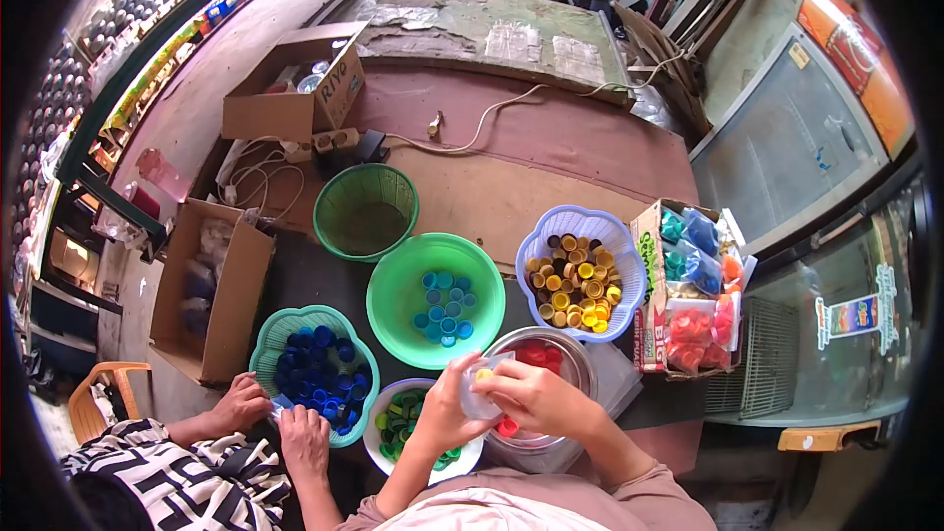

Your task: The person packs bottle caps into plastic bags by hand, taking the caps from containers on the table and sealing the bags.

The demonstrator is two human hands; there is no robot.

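My left hand (447,410) is closed on a small clear plastic bag (479,399), held above the white bowl of green caps (385,452) and the metal bowl of red caps (587,374). Fingers of my right hand (536,395) pinch at the bag's opening, where a yellow cap (483,375) shows. Behind my hands stand a green bowl with light blue caps (388,275) and a lilac basket with yellow, gold and dark caps (629,265). To the left is a turquoise basket (264,339) with dark blue caps.
A co-worker's two hands hold a small bag at the turquoise basket's left side. An empty green basket (331,199) stands behind. Cardboard boxes (228,320) are at left, and a box of bagged caps (654,334) is at right. A white cable (482,133) crosses the table.
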